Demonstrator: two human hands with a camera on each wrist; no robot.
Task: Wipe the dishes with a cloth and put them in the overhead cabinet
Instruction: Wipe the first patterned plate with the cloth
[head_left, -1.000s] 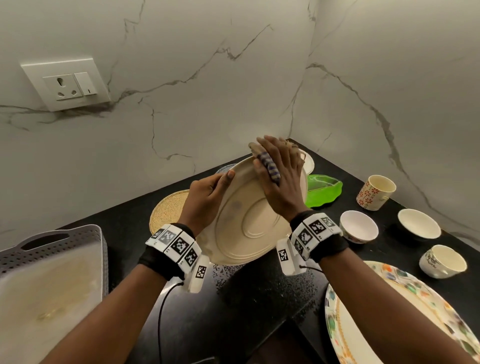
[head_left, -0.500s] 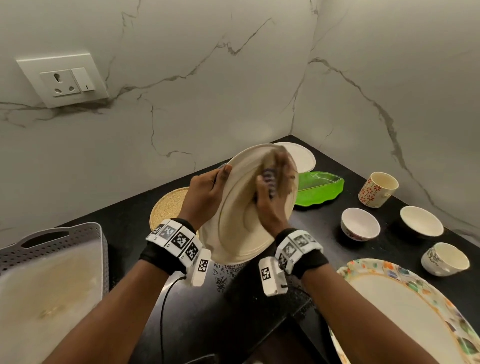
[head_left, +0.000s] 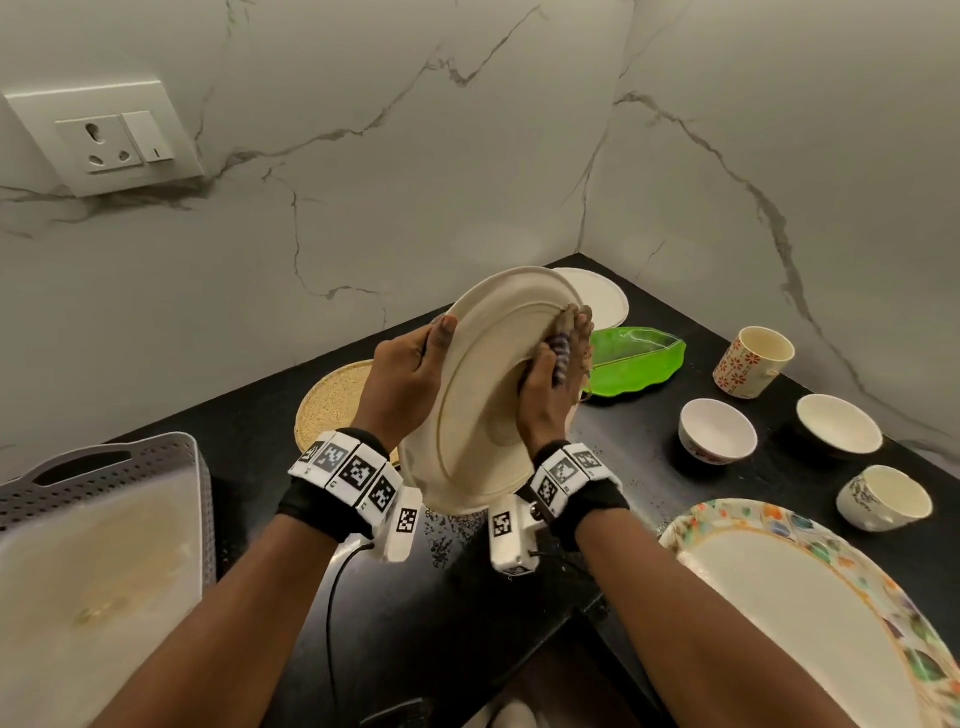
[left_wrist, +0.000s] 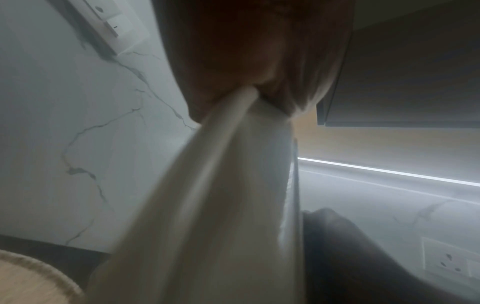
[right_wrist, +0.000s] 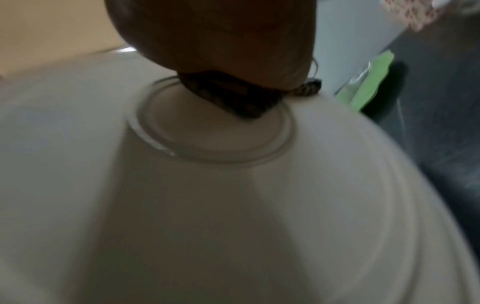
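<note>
I hold a cream plate (head_left: 478, 395) nearly on edge above the black counter, its underside with the round foot ring (right_wrist: 207, 139) turned to my right. My left hand (head_left: 410, 374) grips the plate's left rim (left_wrist: 233, 115), thumb over the edge. My right hand (head_left: 550, 384) presses a striped cloth (head_left: 560, 353) against the plate's underside near the foot ring; the same cloth (right_wrist: 228, 96) shows dark under the palm. Most of the cloth is hidden by the hand.
On the counter (head_left: 649, 467) lie a green leaf-shaped dish (head_left: 639, 358), a white plate (head_left: 602, 299), a patterned mug (head_left: 753, 361), two white bowls (head_left: 717, 431), a small cup (head_left: 883, 496) and a large floral plate (head_left: 810, 613). A grey tray (head_left: 93, 545) stands left, a woven mat (head_left: 332, 400) behind.
The plate has been tipped further onto its edge and turned to the left. My right hand with the cloth slid from the top rim down onto the underside.
</note>
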